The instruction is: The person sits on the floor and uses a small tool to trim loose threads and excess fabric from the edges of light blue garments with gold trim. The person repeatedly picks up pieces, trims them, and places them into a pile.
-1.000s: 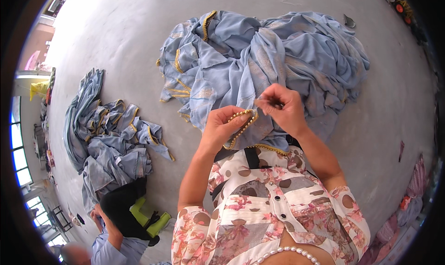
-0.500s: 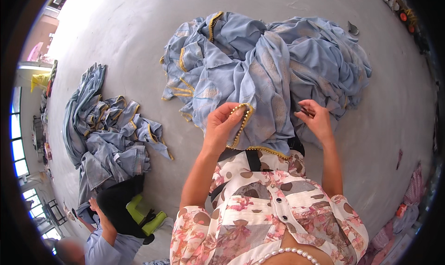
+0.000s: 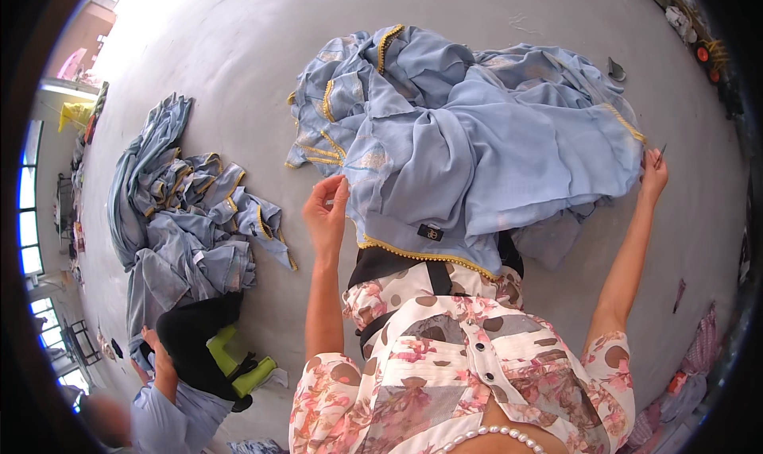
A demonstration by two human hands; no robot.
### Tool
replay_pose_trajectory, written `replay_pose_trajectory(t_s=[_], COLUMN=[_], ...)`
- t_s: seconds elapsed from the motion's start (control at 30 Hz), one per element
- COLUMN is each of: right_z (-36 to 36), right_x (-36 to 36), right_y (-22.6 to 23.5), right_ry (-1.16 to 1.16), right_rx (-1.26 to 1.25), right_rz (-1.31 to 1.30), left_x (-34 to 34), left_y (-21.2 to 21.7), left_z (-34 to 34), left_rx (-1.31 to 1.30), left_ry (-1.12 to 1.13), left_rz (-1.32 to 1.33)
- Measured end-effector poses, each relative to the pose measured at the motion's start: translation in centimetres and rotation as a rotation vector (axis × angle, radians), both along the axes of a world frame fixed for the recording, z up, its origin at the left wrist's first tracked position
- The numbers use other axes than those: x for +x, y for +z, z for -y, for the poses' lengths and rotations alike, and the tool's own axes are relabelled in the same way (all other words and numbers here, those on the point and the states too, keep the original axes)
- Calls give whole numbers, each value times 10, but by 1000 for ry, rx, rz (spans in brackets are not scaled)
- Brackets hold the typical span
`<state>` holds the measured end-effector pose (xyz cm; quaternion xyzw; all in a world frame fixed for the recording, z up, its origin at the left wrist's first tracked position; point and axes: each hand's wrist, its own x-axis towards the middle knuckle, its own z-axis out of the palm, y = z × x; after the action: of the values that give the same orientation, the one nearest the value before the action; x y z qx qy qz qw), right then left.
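A large light-blue garment with yellow beaded trim spreads over the floor in front of me and over my lap. At its left edge my left hand pinches the cloth between thumb and fingers. Far out to the right, my right hand grips the garment's right edge, just below a strip of yellow trim. From that hand a small, dark, thin pointed tool sticks out; its exact kind is too small to make out. A black label lies face up near the lower hem.
A second heap of blue, yellow-trimmed garments lies to the left, beside a seated co-worker with a bright green item. A small dark scrap rests beyond the garment. Pinkish cloth bundles line the right side.
My hands have moved apart, the right one far to the right. The cloth is now drawn out wide between them, and the black label has come into view.
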<state>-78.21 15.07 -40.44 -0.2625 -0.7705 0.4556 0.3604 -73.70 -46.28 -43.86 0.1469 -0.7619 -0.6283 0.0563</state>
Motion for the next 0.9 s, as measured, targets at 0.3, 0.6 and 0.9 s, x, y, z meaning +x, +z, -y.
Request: replay_pose_trajectory(t_s=[0.3,0.6,0.9], right_z=[254,318,376], right_x=[-4,4,-1], right_y=[8,9,21], right_ry=[587,978,1027], right_rx=[-295,-356,167], right_rz=[132,328,321], left_x=[21,38,54], left_y=[-32,-29,21], left_z=[-5,-26,-95], left_rx=[140,-215,31], left_ry=[48,-236,-617], left_rz=[87,52,-166])
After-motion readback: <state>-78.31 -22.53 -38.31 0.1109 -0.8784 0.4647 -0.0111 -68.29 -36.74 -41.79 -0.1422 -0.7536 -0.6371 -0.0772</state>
